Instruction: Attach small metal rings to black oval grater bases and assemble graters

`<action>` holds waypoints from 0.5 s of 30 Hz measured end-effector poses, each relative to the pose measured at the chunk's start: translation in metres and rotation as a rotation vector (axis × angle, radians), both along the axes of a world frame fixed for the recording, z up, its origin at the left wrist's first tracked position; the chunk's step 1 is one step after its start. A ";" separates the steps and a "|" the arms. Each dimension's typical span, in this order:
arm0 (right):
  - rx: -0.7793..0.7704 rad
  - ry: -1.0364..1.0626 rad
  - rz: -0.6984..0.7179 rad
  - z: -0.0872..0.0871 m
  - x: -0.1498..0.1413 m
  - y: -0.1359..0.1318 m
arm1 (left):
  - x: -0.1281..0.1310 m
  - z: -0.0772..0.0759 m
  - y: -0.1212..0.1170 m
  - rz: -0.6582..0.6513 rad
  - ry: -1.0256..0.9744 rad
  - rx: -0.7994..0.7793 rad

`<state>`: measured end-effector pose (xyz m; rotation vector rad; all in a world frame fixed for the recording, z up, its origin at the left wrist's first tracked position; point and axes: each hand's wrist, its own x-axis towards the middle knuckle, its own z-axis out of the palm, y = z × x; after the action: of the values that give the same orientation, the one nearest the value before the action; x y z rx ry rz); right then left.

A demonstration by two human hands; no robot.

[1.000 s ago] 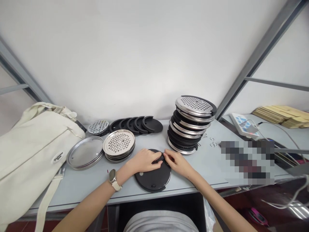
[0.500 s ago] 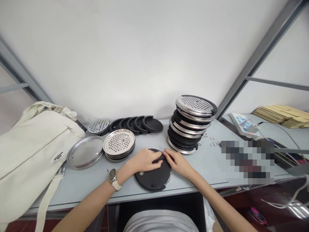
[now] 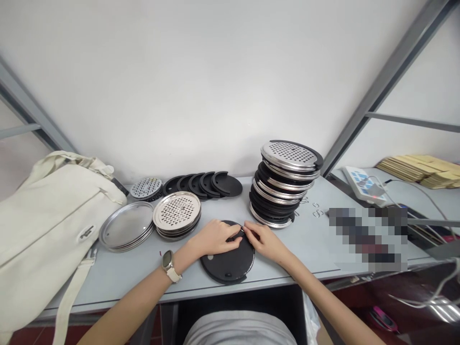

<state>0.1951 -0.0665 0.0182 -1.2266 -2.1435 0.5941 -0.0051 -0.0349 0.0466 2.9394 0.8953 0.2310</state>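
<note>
A black round disc (image 3: 230, 263) with a raised rim lies on the table in front of me. My left hand (image 3: 217, 238) rests across its far left part, fingers curled at the far edge and thumb over the surface. My right hand (image 3: 264, 241) pinches a tiny piece of metal wire at the disc's far right edge, close to my left fingertips. The wire's exact shape is mostly hidden by the fingers. Several small bent wire rings (image 3: 317, 213) lie farther right on the table.
A tall stack of black discs and metal grater plates (image 3: 287, 184) stands behind right. Perforated metal plates (image 3: 177, 212), plain metal lids (image 3: 127, 226) and overlapping black discs (image 3: 230, 186) sit left and behind. A cream bag (image 3: 53, 225) covers the left end; a power strip (image 3: 364, 186) lies far right.
Both hands stay at the same edge of the disc. The fingertips have shifted only slightly around the wire piece, and the view has moved a little.
</note>
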 end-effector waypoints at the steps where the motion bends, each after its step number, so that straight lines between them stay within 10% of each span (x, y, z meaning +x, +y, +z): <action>1: 0.003 0.003 -0.011 -0.001 -0.001 0.000 | 0.000 0.000 0.000 0.003 -0.001 0.000; 15: 0.024 -0.018 -0.094 -0.005 -0.001 -0.001 | 0.000 0.000 0.000 0.015 -0.015 0.002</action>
<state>0.1945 -0.0671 0.0129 -1.3162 -2.0891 0.5168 -0.0053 -0.0352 0.0465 2.9300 0.9155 0.2548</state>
